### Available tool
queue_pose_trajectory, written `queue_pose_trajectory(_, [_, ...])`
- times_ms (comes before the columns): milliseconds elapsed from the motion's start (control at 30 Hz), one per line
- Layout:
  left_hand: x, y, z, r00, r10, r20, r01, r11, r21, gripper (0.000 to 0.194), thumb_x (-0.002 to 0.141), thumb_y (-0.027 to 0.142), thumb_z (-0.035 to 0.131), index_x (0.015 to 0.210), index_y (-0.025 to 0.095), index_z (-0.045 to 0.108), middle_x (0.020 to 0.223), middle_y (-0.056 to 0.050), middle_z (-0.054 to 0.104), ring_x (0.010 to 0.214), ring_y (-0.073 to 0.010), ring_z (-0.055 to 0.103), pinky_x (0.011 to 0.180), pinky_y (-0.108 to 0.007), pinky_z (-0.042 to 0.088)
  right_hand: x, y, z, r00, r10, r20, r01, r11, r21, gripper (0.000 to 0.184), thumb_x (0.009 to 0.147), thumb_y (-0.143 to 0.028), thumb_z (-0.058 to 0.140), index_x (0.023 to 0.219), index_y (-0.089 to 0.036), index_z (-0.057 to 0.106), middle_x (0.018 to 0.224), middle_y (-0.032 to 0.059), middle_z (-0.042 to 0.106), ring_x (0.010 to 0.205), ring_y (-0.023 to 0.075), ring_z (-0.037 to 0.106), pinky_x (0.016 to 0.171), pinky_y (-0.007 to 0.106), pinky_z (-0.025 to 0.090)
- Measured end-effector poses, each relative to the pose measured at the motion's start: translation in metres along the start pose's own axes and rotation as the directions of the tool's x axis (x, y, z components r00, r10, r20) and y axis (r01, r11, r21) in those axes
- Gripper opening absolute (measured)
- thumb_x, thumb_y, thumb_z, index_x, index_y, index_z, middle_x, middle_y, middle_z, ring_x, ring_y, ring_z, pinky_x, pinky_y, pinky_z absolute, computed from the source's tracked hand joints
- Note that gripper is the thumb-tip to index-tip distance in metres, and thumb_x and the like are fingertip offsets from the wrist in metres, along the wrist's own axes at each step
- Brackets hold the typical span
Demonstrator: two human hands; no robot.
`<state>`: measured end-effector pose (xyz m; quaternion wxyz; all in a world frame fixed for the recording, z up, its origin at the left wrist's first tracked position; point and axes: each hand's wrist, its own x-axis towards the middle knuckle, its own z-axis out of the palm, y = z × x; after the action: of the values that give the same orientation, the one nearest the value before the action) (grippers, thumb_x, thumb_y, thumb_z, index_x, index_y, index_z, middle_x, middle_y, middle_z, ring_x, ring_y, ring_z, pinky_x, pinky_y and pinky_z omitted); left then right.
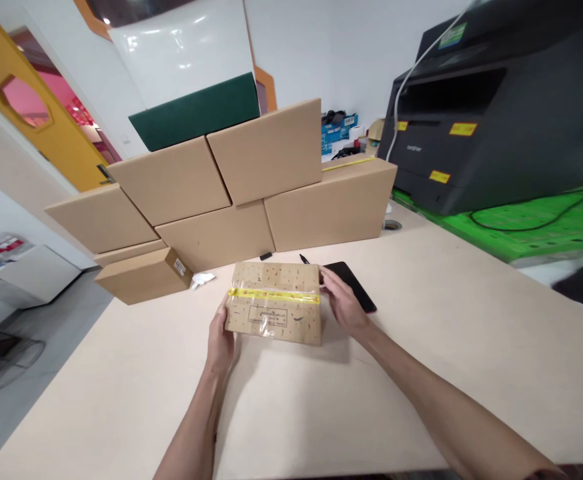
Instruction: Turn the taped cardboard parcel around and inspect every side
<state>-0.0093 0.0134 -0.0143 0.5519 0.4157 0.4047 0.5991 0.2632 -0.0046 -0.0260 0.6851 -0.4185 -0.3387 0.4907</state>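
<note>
Table (pixel 161 380) open nearside; hands (pixel 221 343) grip box's (pixel 271 327) side edges.

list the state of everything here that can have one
Taped box: sealed, held by both hands
Left hand: on its left side
Right hand: on its right side
Large cartons: stacked, no open flaps showing
Green box: atop the stack
Yellow door: open
Printer: on or off, can't tell
</note>
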Motion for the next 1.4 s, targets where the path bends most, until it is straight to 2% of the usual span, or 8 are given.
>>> queue_pose_trajectory(200, [-0.015, 0.002, 0.012, 0.988, -0.099, 0.115, 0.103, 0.994, -0.026, 0.072, 0.072, 0.057, 0.092, 0.135, 0.026, 0.073, 0.152, -0.011, 0.068, 0.152, -0.0405, 0.052, 0.125, -0.050, 0.044, -0.017, -0.025, 0.004, 0.995, -0.090, 0.046, 0.085, 0.992, 0.098, 0.067, 0.082, -0.066, 0.078, 0.138, -0.032, 0.068, 0.163, 0.0066, 0.058, 0.157, 0.0346, 0.047, 0.127, 0.048, 0.041])
queue_pose_trajectory(367, [-0.018, 0.000, 0.023, 0.995, -0.103, 0.012, 0.104, 0.987, -0.126, 0.062, 0.071, 0.060, 0.090, 0.120, 0.024, 0.077, 0.140, -0.011, 0.075, 0.148, -0.0411, 0.055, 0.121, -0.051, 0.049, -0.023, -0.018, 0.003, 0.983, -0.164, 0.082, 0.162, 0.986, 0.026, 0.092, 0.081, -0.069, 0.080, 0.160, -0.033, 0.048, 0.177, 0.0058, 0.039, 0.168, 0.0302, 0.027, 0.136, 0.046, 0.027])
queue_pose_trajectory(500, [-0.018, 0.000, 0.024, 0.997, -0.053, -0.051, 0.044, 0.986, -0.163, 0.066, 0.073, 0.061, 0.089, 0.128, 0.027, 0.074, 0.145, -0.008, 0.072, 0.150, -0.0390, 0.054, 0.120, -0.050, 0.050, -0.029, -0.005, 0.009, 0.987, -0.024, 0.162, 0.022, 1.000, 0.012, 0.119, 0.072, -0.074, 0.085, 0.169, -0.032, 0.030, 0.184, 0.0080, 0.023, 0.172, 0.0312, 0.015, 0.138, 0.051, 0.019])
queue_pose_trajectory(600, [-0.018, 0.000, 0.021, 1.000, -0.012, -0.019, 0.009, 0.991, -0.134, 0.069, 0.075, 0.061, 0.088, 0.133, 0.029, 0.073, 0.148, -0.008, 0.071, 0.150, -0.0385, 0.055, 0.121, -0.049, 0.049, -0.030, -0.006, 0.010, 0.977, 0.087, 0.194, -0.097, 0.995, 0.040, 0.120, 0.066, -0.070, 0.089, 0.167, -0.035, 0.034, 0.182, 0.0075, 0.029, 0.170, 0.0340, 0.022, 0.136, 0.055, 0.025])
queue_pose_trajectory(800, [-0.018, 0.003, 0.018, 1.000, 0.018, -0.001, -0.018, 0.978, -0.206, 0.085, 0.075, 0.087, 0.073, 0.135, 0.027, 0.074, 0.151, -0.011, 0.069, 0.155, -0.0384, 0.049, 0.129, -0.050, 0.039, -0.027, -0.024, 0.010, 0.970, 0.186, 0.157, -0.208, 0.969, 0.134, 0.087, 0.067, -0.054, 0.085, 0.148, -0.034, 0.057, 0.157, 0.0074, 0.064, 0.149, 0.0391, 0.055, 0.117, 0.053, 0.050])
queue_pose_trajectory(933, [-0.016, 0.006, 0.017, 1.000, 0.024, 0.010, -0.021, 0.967, -0.253, 0.078, 0.076, 0.076, 0.081, 0.139, 0.032, 0.071, 0.154, -0.009, 0.068, 0.157, -0.0368, 0.046, 0.125, -0.049, 0.044, -0.029, -0.023, 0.017, 0.953, 0.247, 0.174, -0.275, 0.948, 0.160, 0.074, 0.072, -0.058, 0.077, 0.140, -0.031, 0.064, 0.138, 0.0087, 0.076, 0.139, 0.0398, 0.062, 0.107, 0.053, 0.055])
queue_pose_trajectory(1167, [-0.004, 0.002, 0.001, 0.999, -0.038, -0.037, 0.018, 0.896, -0.443, 0.064, 0.087, 0.062, 0.082, 0.143, 0.036, 0.068, 0.148, -0.001, 0.073, 0.154, -0.0248, 0.052, 0.120, -0.033, 0.049, -0.042, -0.008, 0.022, 0.897, 0.312, 0.313, -0.379, 0.907, 0.184, 0.076, 0.066, -0.047, 0.087, 0.136, -0.035, 0.059, 0.140, 0.0072, 0.074, 0.134, 0.0377, 0.065, 0.096, 0.049, 0.057])
queue_pose_trajectory(1400, [-0.015, -0.008, 0.008, 0.953, -0.084, 0.292, 0.228, 0.833, -0.505, 0.053, 0.099, 0.051, 0.072, 0.149, 0.035, 0.062, 0.144, -0.005, 0.075, 0.125, -0.0224, 0.073, 0.107, -0.037, 0.059, -0.054, 0.005, 0.030, 0.892, 0.312, 0.327, -0.394, 0.891, 0.226, 0.072, 0.064, -0.041, 0.093, 0.128, -0.037, 0.060, 0.135, 0.0040, 0.074, 0.126, 0.0351, 0.068, 0.098, 0.053, 0.057])
